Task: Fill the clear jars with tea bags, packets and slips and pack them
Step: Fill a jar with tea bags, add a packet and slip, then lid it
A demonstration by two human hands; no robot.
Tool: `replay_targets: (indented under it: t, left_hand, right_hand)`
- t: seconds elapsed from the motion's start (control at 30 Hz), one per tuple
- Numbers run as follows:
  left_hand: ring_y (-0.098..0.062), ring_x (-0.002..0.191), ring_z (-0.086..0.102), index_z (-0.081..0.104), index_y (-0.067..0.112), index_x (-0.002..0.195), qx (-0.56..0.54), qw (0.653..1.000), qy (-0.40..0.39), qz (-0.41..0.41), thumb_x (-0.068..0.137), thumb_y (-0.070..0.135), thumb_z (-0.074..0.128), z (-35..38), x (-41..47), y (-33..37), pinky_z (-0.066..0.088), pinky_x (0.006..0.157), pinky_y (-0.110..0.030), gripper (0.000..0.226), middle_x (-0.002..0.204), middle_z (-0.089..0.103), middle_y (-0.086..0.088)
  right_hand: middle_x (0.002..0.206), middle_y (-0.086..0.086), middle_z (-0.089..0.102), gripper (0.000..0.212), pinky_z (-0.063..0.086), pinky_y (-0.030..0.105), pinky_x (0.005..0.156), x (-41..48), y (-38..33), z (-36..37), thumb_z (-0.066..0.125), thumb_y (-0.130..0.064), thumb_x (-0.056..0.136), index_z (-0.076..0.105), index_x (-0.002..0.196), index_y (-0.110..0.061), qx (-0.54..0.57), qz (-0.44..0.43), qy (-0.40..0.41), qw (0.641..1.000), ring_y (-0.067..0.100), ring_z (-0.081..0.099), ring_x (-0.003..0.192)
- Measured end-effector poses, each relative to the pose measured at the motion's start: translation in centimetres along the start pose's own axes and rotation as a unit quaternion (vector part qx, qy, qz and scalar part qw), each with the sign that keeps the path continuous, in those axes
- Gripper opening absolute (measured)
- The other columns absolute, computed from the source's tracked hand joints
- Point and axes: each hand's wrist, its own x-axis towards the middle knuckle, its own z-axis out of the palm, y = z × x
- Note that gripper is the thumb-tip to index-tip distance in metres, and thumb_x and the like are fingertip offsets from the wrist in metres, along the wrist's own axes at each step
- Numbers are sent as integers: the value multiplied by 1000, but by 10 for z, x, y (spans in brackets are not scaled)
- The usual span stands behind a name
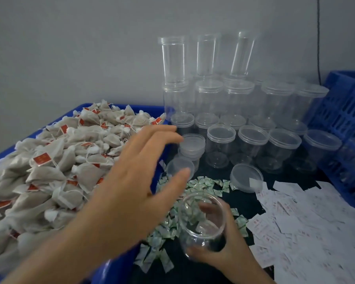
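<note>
Right hand (231, 253) gripped one clear jar (201, 224), thumb on the near wall, fingers curled round the far side and visible through the plastic. Jar sat low over the dark table (193, 273), amid green-and-white packets (203, 183). Its long axis was close to upright, lidless mouth pointing up toward the camera, base down. Whether the base touched the table could not be told.

Left hand (135, 181) was open, fingers spread and straight, holding nothing, above the right rim of the blue tray (119, 269) heaped with tea bags (59, 160). Fingertips pointed toward a stack of lids (193, 144).

White slips (305, 218) lay scattered to the right. Lidded jars (252, 144) stood in rows behind, and a loose lid (246, 177) lay near them. A blue crate (344, 111) stood at far right.
</note>
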Motion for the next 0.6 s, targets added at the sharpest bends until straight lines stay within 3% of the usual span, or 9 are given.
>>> replay_targets:
  t: [0.1, 0.23, 0.33, 0.43, 0.5, 0.6]
  left_hand:
    - [-1, 108, 44, 55, 19, 116, 47, 995, -16, -85, 93, 26, 51, -2, 7, -48, 30, 89, -7, 25, 124, 52, 7]
    - [-22, 127, 43, 47, 10, 134, 188, 956, -92, -204, 97, 14, 49, 21, 46, -131, 35, 102, -33, 38, 141, 45, -8]
    - [-26, 134, 39, 34, 19, 146, 224, 925, -196, -238, 97, 15, 48, 41, 41, -171, 37, 107, -42, 51, 151, 36, -7]
    - [-24, 130, 41, 33, 27, 143, 301, 890, -283, -192, 96, 33, 48, 63, 36, -183, 36, 106, -44, 50, 146, 41, -2]
    - [-25, 131, 37, 35, 25, 141, 345, 875, -284, -185, 94, 37, 49, 76, 33, -182, 31, 105, -47, 50, 142, 41, -2]
    - [-25, 123, 40, 50, 24, 113, 331, 900, -206, -196, 93, 31, 50, 83, 37, -179, 31, 99, -47, 21, 126, 48, -1]
  right_hand:
    - [128, -27, 55, 101, 43, 6, 95, 6, 0, 1, 93, -52, 58, 33, 139, -54, 23, -8, 48, 999, -3, 51, 126]
    - [130, -25, 54, 107, 40, 7, 98, 5, 5, 9, 89, -59, 59, 28, 146, -42, 21, -22, 95, 995, 1, 51, 128]
    - [134, -21, 54, 103, 44, 11, 99, 1, 7, 13, 91, -52, 61, 31, 143, -48, 29, -37, 104, 994, 4, 52, 128]
    - [135, -20, 54, 101, 45, 12, 99, 0, 9, 12, 92, -50, 61, 32, 141, -52, 17, -46, 109, 993, 4, 51, 130]
    - [134, -20, 54, 103, 46, 13, 99, 1, 10, 12, 93, -46, 61, 31, 142, -50, 8, -47, 111, 993, 5, 52, 129]
    - [134, -17, 55, 99, 47, 12, 97, 2, 10, 13, 93, -40, 64, 33, 143, -48, 13, -60, 112, 992, 5, 53, 128]
